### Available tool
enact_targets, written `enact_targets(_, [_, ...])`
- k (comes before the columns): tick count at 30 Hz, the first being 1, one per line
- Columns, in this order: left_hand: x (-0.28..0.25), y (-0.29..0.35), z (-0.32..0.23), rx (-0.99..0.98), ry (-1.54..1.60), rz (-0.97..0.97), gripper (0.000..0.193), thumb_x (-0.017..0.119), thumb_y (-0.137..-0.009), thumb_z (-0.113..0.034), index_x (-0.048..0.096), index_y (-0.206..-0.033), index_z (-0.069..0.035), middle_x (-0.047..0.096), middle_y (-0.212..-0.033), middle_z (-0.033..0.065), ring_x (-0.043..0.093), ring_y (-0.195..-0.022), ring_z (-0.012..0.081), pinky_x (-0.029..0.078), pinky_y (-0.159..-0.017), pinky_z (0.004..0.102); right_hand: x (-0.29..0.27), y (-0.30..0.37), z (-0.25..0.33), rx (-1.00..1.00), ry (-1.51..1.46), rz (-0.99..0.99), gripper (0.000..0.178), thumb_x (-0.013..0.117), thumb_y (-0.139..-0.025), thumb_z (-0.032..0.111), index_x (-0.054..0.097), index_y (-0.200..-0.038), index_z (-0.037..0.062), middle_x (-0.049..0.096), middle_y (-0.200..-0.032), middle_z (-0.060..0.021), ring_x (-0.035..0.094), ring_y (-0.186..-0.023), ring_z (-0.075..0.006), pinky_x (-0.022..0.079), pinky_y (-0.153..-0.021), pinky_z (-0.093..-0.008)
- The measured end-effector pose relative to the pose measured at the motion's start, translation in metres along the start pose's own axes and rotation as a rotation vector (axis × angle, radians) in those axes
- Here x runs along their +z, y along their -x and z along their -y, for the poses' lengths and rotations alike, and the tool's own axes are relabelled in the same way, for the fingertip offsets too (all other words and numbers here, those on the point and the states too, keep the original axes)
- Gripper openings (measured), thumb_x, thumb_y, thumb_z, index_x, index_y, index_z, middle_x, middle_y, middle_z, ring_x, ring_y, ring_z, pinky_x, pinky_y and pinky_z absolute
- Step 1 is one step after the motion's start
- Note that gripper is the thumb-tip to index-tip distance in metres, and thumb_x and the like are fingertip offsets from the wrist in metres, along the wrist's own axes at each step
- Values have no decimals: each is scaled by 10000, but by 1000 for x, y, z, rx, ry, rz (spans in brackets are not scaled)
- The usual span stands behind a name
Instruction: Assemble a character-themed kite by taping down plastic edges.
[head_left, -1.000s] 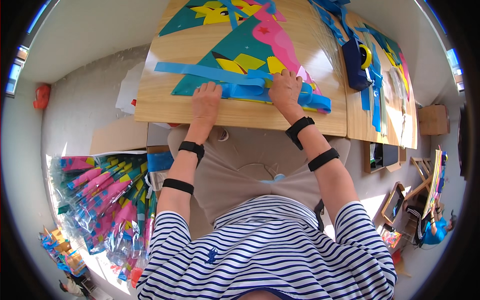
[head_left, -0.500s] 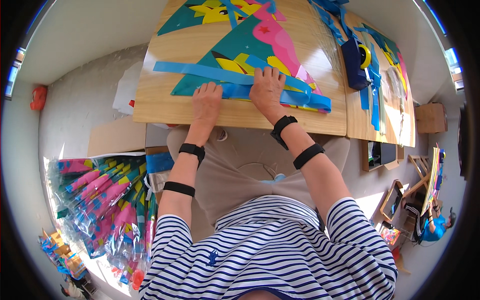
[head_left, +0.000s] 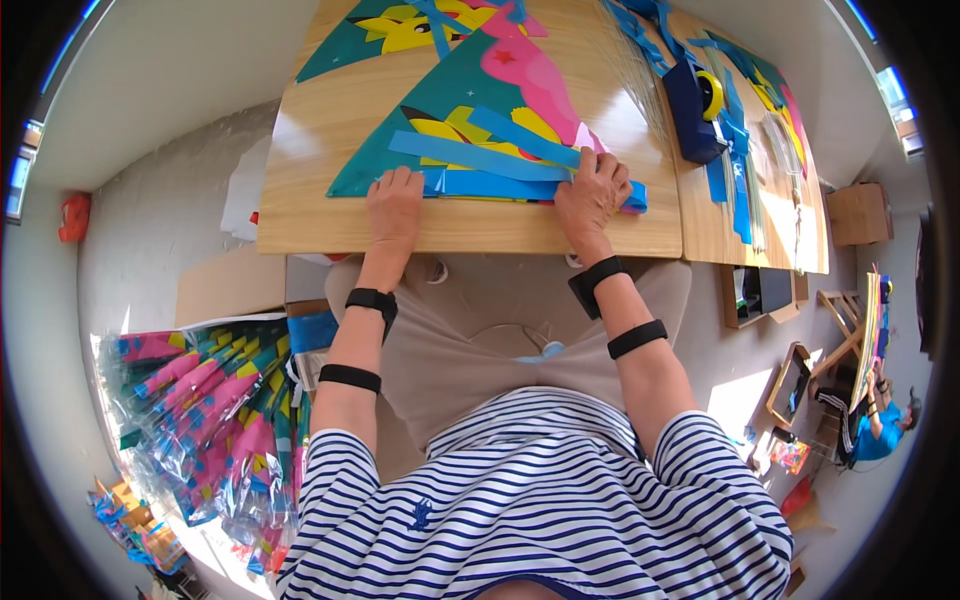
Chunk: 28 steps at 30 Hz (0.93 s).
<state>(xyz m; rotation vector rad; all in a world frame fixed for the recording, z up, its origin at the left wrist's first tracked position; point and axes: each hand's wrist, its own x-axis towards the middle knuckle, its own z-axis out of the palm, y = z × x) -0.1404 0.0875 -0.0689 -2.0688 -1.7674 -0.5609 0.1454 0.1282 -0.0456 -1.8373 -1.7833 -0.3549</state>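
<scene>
A triangular printed kite sheet (head_left: 440,102), teal with pink and yellow cartoon shapes, lies on the wooden table before me. Along its near edge runs a flat blue ribbon (head_left: 490,184). At the left end of that ribbon, my left hand (head_left: 396,208) is closed with bent fingers, pinching at the edge. My right hand (head_left: 590,196) grips the ribbon toward its right end, fingers curled over it; the thumb is mostly hidden. Loose lengths of the ribbon cross the sheet above, and a folded bit shows past my right hand.
A blue tape dispenser (head_left: 692,110) with a yellow roll stands to the right, beside thin rods (head_left: 632,70) and more blue strips. Another printed sheet (head_left: 345,48) lies at the far left. Bagged printed kites (head_left: 210,420) are heaped lower left. A person (head_left: 878,430) works far right.
My right hand has slid rightward along the ribbon, toward the sheet's right corner. The loose ribbon above has shifted right as well. My left hand stays near the ribbon's left end.
</scene>
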Motion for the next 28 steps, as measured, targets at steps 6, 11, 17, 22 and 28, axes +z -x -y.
enact_targets(6, [-3,-1,-2,3,-4,14,56,631,-788,-111,594,-824,-131,581,-888,35,621,-907,233,496,-752,373,-5,1,-25,98,17,44,474,688,-701,72,638,-1172,94,579,-1123,-118,501,-1124,-336,345,-932,-481])
enact_targets(11, [-5,-2,-1,4,-19,53,62,629,-793,-101,591,-836,-125,578,-899,42,616,-923,238,493,-761,376,-4,-9,-36,185,40,93,337,704,-743,138,700,-1079,114,621,-1089,-95,523,-1105,-319,371,-927,-476])
enact_targets(17, [-7,-3,-3,20,-12,45,77,632,-789,-93,599,-853,-120,584,-915,41,614,-932,242,492,-763,377,6,-22,-62,375,11,21,158,694,-790,177,752,-932,138,658,-1033,-69,555,-1073,-293,403,-923,-453])
enact_targets(22, [-6,-1,-1,2,-39,89,88,634,-794,-96,607,-873,-122,592,-931,43,616,-935,244,495,-759,383,-4,-34,-84,587,-110,56,200,659,-782,193,768,-936,126,715,-990,-111,611,-1055,-318,435,-910,-478])
enact_targets(28, [-7,-1,-3,-4,13,77,211,686,-717,-17,583,-879,-106,585,-931,66,609,-921,286,498,-751,414,-23,-46,-111,947,-380,92,251,630,-788,202,785,-965,114,748,-1091,-165,635,-1181,-325,444,-1002,-499])
